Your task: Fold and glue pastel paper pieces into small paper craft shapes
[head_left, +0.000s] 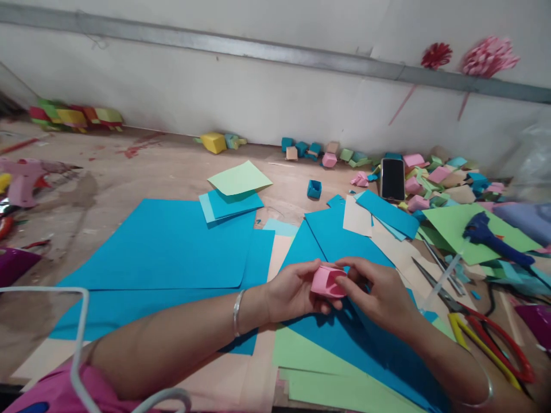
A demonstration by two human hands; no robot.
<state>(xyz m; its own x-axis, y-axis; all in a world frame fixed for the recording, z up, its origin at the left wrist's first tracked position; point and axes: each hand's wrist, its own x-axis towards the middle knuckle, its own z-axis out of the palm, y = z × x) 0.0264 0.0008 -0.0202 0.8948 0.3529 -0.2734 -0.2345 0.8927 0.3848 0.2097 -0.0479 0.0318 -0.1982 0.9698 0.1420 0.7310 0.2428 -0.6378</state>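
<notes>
A small pink folded paper box [321, 281] is held between my two hands above blue paper sheets [344, 338]. Its open side faces right. My left hand [293, 289] is closed around the box from the left, fingers beneath and behind it. My right hand [376, 289] pinches the box's right edge, the thumb at its opening and the index finger along the top. Farther back on the table sits a small blue paper box [314, 189], with its opening showing.
Scissors [456, 304] with red handles, more cutting tools and a blue glue gun [495, 238] lie at right. A phone [392, 179] rests beside a heap of paper pieces [447, 180]. A pink glue gun [26, 180] is at far left. A white cable [81, 332] crosses the lower left.
</notes>
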